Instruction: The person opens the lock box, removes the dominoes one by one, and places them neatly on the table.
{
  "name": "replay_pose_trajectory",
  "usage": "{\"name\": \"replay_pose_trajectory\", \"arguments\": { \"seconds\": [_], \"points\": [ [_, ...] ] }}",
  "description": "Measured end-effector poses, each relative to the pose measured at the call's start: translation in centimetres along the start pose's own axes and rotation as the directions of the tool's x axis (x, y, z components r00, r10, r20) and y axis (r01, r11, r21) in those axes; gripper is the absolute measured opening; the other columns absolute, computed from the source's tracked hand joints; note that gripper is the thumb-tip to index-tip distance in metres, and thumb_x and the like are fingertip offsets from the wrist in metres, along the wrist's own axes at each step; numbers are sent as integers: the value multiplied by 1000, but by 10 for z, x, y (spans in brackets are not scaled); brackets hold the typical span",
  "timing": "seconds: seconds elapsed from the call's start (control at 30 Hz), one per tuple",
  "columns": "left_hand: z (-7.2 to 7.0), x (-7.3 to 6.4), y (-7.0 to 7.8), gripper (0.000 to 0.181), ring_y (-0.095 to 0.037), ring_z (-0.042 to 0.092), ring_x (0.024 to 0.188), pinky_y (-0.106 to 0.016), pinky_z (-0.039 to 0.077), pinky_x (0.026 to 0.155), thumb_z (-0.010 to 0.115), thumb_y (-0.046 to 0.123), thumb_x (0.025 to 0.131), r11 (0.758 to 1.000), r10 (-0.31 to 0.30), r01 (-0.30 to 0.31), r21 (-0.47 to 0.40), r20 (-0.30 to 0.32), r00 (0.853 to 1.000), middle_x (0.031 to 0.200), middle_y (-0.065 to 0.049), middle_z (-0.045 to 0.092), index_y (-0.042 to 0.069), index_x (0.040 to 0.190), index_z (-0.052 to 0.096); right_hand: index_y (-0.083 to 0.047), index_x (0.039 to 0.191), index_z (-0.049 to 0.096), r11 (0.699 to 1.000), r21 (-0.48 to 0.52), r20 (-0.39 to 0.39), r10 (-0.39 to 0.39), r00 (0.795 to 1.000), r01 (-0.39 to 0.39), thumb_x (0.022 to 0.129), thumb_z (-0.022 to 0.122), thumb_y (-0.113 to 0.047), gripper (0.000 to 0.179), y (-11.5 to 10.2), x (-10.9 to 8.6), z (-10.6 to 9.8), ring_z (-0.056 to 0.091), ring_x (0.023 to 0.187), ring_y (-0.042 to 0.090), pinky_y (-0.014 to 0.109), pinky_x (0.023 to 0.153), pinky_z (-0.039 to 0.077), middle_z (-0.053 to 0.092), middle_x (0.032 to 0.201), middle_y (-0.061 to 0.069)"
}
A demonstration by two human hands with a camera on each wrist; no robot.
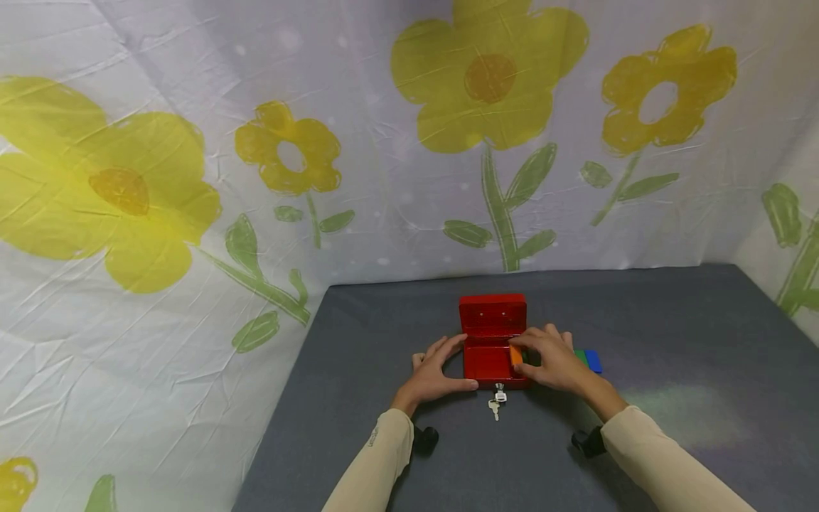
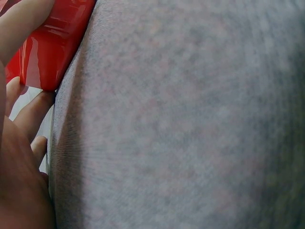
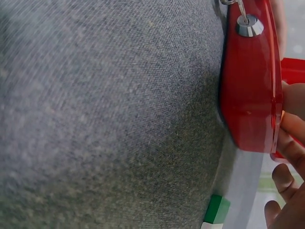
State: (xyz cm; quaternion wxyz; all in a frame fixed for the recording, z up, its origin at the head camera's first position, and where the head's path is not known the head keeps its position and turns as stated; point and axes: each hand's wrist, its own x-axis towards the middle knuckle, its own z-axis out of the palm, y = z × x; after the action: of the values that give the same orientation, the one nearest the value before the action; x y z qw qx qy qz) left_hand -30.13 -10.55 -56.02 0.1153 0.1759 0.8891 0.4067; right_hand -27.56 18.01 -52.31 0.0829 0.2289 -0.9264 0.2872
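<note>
A red cash box (image 1: 493,366) stands on the grey table with its lid (image 1: 493,313) raised. My left hand (image 1: 431,375) spans the box's left side, thumb stretched to the front corner and fingertips near the hinge end. With thumb and fingers, my right hand (image 1: 550,357) pinches an orange block (image 1: 515,355) just inside the box's right wall. In the right wrist view, the lock (image 3: 249,26) has a key in it. A second key (image 1: 495,408) hangs from the lock in front of the box.
Just right of the right hand lie a green block (image 1: 581,357) and a blue block (image 1: 593,361). The table (image 1: 672,341) extends to both sides of the box. A white cloth with printed yellow flowers (image 1: 489,78) hangs behind the table and along its sides.
</note>
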Motion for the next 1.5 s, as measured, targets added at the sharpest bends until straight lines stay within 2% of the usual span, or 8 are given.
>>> {"name": "replay_pose_trajectory", "arguments": {
  "seconds": [0.37, 0.93, 1.5],
  "points": [
    [1, 1, 0, 94, -18, 16, 156, -48, 19, 99, 83, 59, 74, 1000, -4, 4, 8, 2, 1000, 158, 14, 45, 50, 153, 34, -7, 126, 71, 1000, 20, -45, -8, 999, 9, 81, 84, -20, 48, 2, -3, -2, 39, 88, 16, 38, 74, 15, 70, 115, 7],
    [1, 0, 0, 95, -19, 16, 156, -46, 17, 95, 84, 56, 75, 1000, 20, -20, -7, 4, 1000, 159, 10, 45, 46, 155, 34, -8, 125, 71, 999, 40, -51, -7, 999, 9, 84, 83, -18, 44, 8, -7, -12, 42, 89, 19, 38, 74, 16, 70, 116, 6],
    [2, 1, -2, 94, -19, 16, 155, -48, 17, 95, 84, 55, 75, 999, 23, -23, -33, 1, 1000, 159, 11, 45, 47, 154, 35, -6, 126, 71, 998, 55, -51, 21, 998, -18, 84, 82, -13, 44, 18, -14, -19, 41, 90, 20, 40, 74, 14, 70, 117, 7]
  ]
}}
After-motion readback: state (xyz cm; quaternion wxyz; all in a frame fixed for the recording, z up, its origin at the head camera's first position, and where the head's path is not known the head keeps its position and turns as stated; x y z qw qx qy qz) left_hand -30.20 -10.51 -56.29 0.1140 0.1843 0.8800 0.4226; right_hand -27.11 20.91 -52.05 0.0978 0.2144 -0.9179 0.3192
